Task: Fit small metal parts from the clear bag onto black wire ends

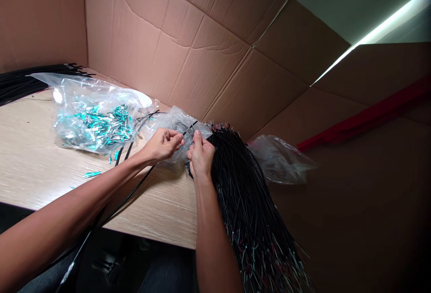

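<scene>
The black cable [193, 125] is located above the near-middle of the table [27, 162], its short end projecting up and to the right from the left hand [165, 142]. The left hand is closed in a narrow pinch, thumb and forefinger gripping the cable, with the remaining fingers curled beneath. Its forearm enters from the lower left and extends in a long diagonal, the wrist nearly straight and the back of the hand facing upward. The right hand [202, 151] is positioned just beside the cable end, thumb pointing up and fingers folded inward (whether anything is gripped between them cannot be told). Its forearm rises steeply from the bottom edge, the wrist bent slightly. Directly behind both hands lies a small clear bag [175, 115] containing grey material. A thin black cord [138, 186] runs below the left forearm and past the table's front edge; its connection to the pinched cable cannot be confirmed. To the left of the small bag rests a large clear bag [62, 129] containing teal and silver scraps [107, 124], with a loose scrap [92, 174] on the table in front. To the right of the right hand, a thick bundle of black wires [239, 171] hangs downward, its lower ends showing coloured tips. A crumpled plastic bag [283, 160] lies beyond the bundle. Cardboard [151, 37] stands upright behind the table.
</scene>
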Demonstrator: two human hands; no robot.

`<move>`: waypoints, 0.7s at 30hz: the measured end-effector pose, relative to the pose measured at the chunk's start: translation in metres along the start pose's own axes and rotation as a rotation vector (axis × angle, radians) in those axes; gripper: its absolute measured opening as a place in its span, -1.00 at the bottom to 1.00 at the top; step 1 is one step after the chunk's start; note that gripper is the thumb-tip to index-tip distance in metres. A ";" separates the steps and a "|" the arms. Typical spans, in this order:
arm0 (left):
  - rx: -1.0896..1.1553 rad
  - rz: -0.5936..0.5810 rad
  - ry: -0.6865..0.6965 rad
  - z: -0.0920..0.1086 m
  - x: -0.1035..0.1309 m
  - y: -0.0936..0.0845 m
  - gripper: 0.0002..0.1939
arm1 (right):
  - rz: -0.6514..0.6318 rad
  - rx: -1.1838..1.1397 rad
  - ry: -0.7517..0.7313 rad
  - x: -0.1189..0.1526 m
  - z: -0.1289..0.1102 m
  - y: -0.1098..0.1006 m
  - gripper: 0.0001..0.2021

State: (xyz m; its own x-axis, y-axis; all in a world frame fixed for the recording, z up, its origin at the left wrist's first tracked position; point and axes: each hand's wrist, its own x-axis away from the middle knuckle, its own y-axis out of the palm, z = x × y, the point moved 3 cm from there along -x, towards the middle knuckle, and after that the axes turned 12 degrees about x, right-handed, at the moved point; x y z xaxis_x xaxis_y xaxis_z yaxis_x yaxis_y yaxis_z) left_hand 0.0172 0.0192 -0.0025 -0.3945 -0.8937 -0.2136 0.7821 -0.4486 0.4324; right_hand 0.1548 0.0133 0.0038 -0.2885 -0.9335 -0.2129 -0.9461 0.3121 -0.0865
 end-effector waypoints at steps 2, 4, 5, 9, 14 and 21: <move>0.001 -0.006 0.002 0.000 0.000 0.000 -0.57 | -0.009 -0.006 -0.002 0.000 -0.001 0.000 -0.41; 0.003 -0.013 0.004 0.001 0.001 0.001 -0.57 | -0.009 -0.012 -0.005 0.001 -0.001 -0.001 -0.41; 0.005 -0.016 0.002 0.001 0.001 0.001 -0.58 | -0.007 -0.015 -0.006 0.001 -0.001 -0.001 -0.41; 0.000 -0.016 -0.002 0.001 0.001 0.001 -0.60 | 0.001 -0.018 -0.006 0.000 0.000 0.000 -0.41; -0.107 0.021 0.065 0.000 0.001 -0.003 -0.65 | -0.063 0.034 0.004 -0.001 -0.005 -0.005 -0.43; -0.261 0.109 0.141 -0.004 0.000 -0.006 -0.72 | -0.225 0.057 0.058 -0.002 -0.009 -0.021 -0.42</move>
State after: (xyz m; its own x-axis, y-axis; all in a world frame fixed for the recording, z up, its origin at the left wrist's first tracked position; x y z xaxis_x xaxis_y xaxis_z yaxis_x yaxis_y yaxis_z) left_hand 0.0147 0.0213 -0.0088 -0.2449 -0.9201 -0.3056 0.9207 -0.3195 0.2242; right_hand 0.1737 0.0075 0.0146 -0.0811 -0.9888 -0.1256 -0.9781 0.1032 -0.1809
